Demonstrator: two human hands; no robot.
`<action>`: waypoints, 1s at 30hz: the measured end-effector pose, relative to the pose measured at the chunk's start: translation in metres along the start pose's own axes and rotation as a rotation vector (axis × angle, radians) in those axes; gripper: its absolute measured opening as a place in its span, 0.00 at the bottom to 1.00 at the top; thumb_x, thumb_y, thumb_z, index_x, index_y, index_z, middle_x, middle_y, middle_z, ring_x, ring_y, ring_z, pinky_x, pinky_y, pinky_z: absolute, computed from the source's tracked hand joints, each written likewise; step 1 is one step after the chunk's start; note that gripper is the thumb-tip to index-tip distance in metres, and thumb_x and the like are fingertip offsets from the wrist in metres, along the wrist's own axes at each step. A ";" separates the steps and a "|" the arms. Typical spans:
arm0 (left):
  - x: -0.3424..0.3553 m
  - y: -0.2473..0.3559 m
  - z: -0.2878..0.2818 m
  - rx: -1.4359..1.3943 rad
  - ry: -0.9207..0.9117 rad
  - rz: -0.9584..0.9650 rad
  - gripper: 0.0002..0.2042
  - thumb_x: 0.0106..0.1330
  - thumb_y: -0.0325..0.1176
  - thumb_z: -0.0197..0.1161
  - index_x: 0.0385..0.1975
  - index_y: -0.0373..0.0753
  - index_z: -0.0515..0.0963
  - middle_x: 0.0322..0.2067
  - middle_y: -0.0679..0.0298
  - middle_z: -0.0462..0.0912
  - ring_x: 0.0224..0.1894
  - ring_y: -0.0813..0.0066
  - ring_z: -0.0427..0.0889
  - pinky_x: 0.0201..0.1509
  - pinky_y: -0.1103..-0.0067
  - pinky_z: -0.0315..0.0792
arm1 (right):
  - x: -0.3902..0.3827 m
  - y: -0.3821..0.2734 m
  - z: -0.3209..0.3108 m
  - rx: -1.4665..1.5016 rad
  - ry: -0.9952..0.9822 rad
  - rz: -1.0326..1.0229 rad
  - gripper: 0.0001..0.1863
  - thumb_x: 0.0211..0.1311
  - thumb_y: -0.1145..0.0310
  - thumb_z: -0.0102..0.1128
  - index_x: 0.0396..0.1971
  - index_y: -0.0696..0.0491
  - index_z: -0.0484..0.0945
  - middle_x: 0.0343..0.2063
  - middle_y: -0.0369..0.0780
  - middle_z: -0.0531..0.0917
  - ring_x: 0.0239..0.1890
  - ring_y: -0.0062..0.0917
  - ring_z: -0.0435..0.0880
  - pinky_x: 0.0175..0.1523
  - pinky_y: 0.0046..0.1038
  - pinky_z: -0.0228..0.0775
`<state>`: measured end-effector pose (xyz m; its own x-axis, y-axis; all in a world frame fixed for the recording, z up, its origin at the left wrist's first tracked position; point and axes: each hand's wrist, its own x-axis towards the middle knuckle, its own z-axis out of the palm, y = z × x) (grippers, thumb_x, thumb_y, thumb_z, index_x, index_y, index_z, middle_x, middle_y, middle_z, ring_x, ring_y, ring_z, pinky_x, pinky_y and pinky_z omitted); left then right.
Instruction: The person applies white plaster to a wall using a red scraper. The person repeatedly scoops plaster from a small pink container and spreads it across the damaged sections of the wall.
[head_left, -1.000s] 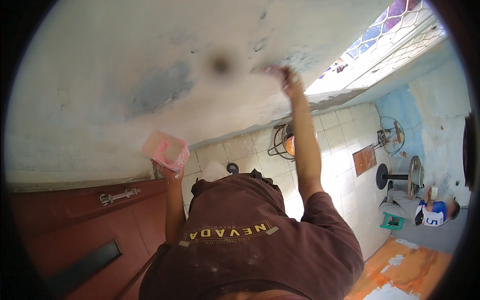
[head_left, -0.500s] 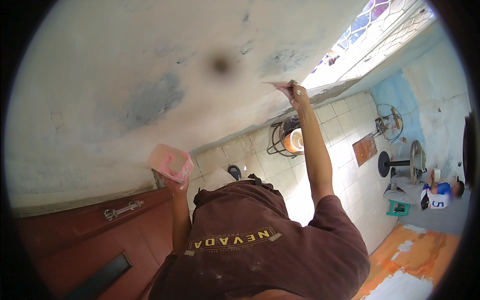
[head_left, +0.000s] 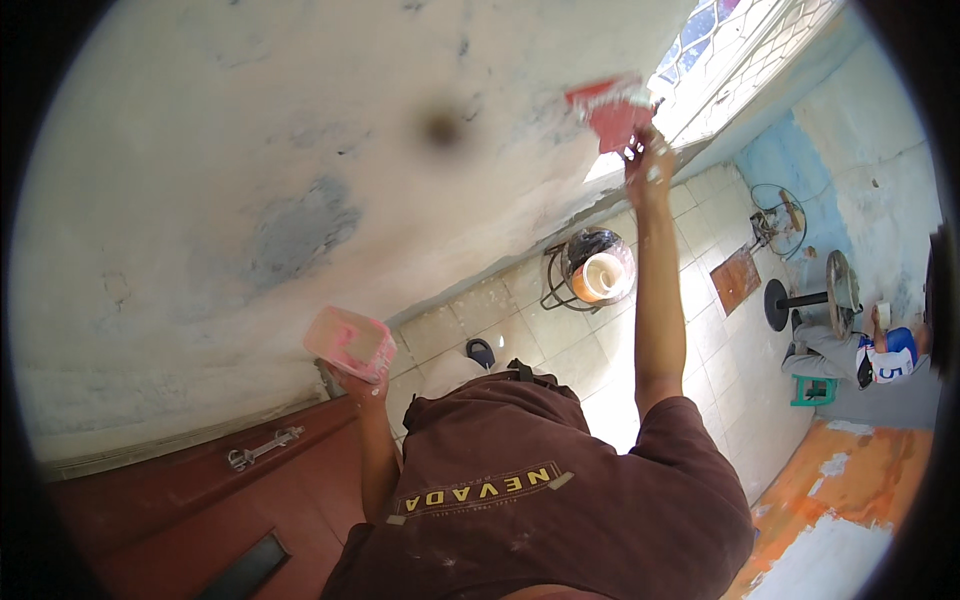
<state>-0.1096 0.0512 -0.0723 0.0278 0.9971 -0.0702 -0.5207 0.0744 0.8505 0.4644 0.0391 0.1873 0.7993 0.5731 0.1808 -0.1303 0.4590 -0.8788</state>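
Observation:
My left hand (head_left: pixel 363 388) grips a square, pinkish plastic tub (head_left: pixel 340 338) from below; pale filler is smeared inside it and on its rim. Raised in my right hand (head_left: pixel 650 165) is a red putty spreader (head_left: pixel 614 124), slightly blurred, with whitish paste across its blade. White smears also mark my right fingers. The spreader is near the pale wall (head_left: pixel 430 210), beside the bright window grille (head_left: pixel 735 75); whether its blade touches the wall I cannot tell. Several rough grey patches (head_left: pixel 315 225) show on that wall.
A round-topped stool (head_left: pixel 628 262) by the wall carries an orange-and-white bucket (head_left: pixel 594 280). To my left is a red-brown door (head_left: pixel 300 530) with a metal bolt (head_left: pixel 264 448). At the far right, another person (head_left: pixel 885 355) sits near a green stool (head_left: pixel 813 390) and a round-based stand (head_left: pixel 775 306).
My right hand has moved up and right, and the spreader has turned from edge-on to show its broad red face. The tub remains in my left hand, tilted slightly differently.

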 end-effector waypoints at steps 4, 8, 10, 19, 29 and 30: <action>-0.006 0.001 0.008 0.206 0.021 0.065 0.32 0.66 0.60 0.55 0.64 0.46 0.66 0.61 0.63 0.72 0.64 0.54 0.69 0.69 0.53 0.64 | -0.020 0.083 -0.028 -0.677 0.078 -0.384 0.15 0.70 0.68 0.54 0.48 0.63 0.77 0.33 0.38 0.81 0.32 0.22 0.82 0.31 0.25 0.76; -0.013 0.032 0.032 -0.541 -0.014 -0.255 0.33 0.67 0.62 0.54 0.66 0.49 0.66 0.62 0.64 0.71 0.65 0.54 0.68 0.70 0.52 0.62 | -0.035 0.104 0.089 -1.073 0.108 -0.373 0.26 0.56 0.79 0.55 0.57 0.62 0.73 0.24 0.48 0.84 0.23 0.35 0.83 0.29 0.35 0.74; -0.010 0.036 0.037 -0.632 -0.066 -0.293 0.33 0.68 0.63 0.52 0.66 0.49 0.66 0.63 0.64 0.71 0.66 0.55 0.67 0.70 0.53 0.62 | -0.070 0.105 0.161 -1.268 0.007 -0.431 0.29 0.62 0.67 0.57 0.59 0.71 0.68 0.30 0.51 0.85 0.24 0.40 0.84 0.26 0.38 0.75; -0.010 0.035 0.039 -0.540 -0.081 -0.297 0.32 0.68 0.64 0.49 0.66 0.50 0.66 0.63 0.65 0.71 0.66 0.56 0.68 0.69 0.54 0.63 | -0.148 0.088 0.098 -0.584 0.133 -0.378 0.14 0.62 0.77 0.55 0.48 0.56 0.79 0.34 0.46 0.86 0.29 0.36 0.85 0.36 0.31 0.75; -0.016 0.031 0.040 -0.590 -0.113 -0.353 0.33 0.65 0.64 0.54 0.63 0.48 0.70 0.59 0.63 0.74 0.61 0.50 0.73 0.59 0.50 0.72 | -0.100 0.084 0.191 -1.230 -0.154 -0.569 0.17 0.64 0.70 0.54 0.47 0.67 0.76 0.18 0.42 0.80 0.16 0.31 0.80 0.21 0.35 0.71; -0.018 0.031 0.041 -0.634 -0.055 -0.354 0.33 0.66 0.64 0.53 0.63 0.48 0.70 0.59 0.63 0.74 0.60 0.50 0.73 0.59 0.50 0.72 | -0.136 0.059 0.208 -1.049 -0.251 -0.577 0.18 0.65 0.70 0.53 0.48 0.69 0.76 0.19 0.46 0.81 0.17 0.33 0.82 0.20 0.35 0.71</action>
<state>-0.0909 0.0360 -0.0237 0.3205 0.9151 -0.2448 -0.8661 0.3878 0.3153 0.2258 0.1299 0.2029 0.4324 0.6352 0.6400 0.8350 -0.0143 -0.5500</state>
